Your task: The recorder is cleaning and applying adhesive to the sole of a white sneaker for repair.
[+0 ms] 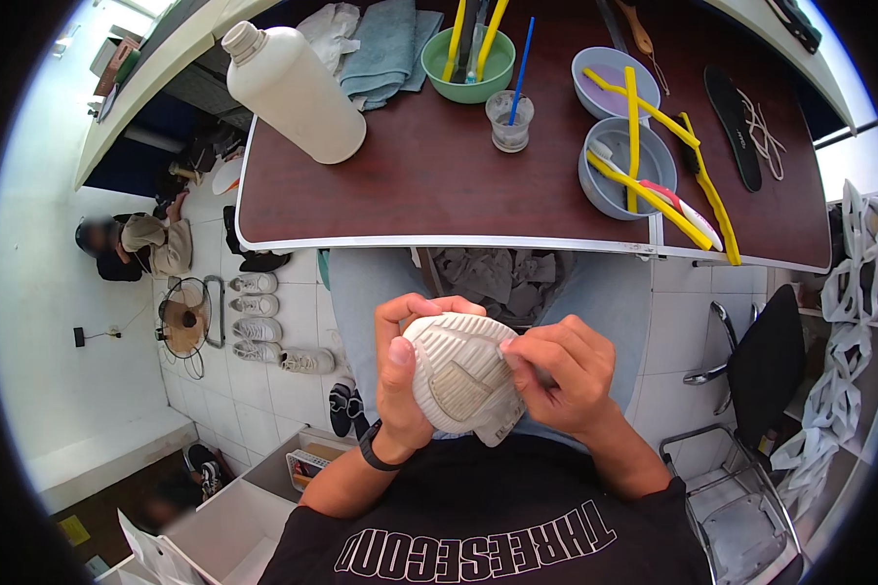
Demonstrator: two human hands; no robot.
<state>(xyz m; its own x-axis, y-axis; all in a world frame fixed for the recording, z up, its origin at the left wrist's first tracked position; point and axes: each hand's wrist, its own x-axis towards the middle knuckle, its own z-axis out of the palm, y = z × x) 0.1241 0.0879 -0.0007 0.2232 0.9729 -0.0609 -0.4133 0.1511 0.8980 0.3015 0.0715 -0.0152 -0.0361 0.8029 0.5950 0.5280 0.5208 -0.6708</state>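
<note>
A white shoe (458, 385) is held over my lap, its ribbed sole turned up toward me. My left hand (400, 380) wraps round the shoe's left side, with the thumb along the sole's edge and the fingers behind. My right hand (571, 375) is closed in a pinch, its fingertips touching the sole's right edge. Whatever lies between those fingertips, if anything, is too small to make out.
Ahead, the dark red table (410, 195) carries a white bottle (298, 97), folded blue cloths (385, 49), a green bowl (468, 73), a small cup (509, 122), grey-blue bowls (619, 200) with yellow-handled brushes, and a black insole (734, 127). White shoes (256, 304) line the floor at left. A black chair (771, 366) stands right.
</note>
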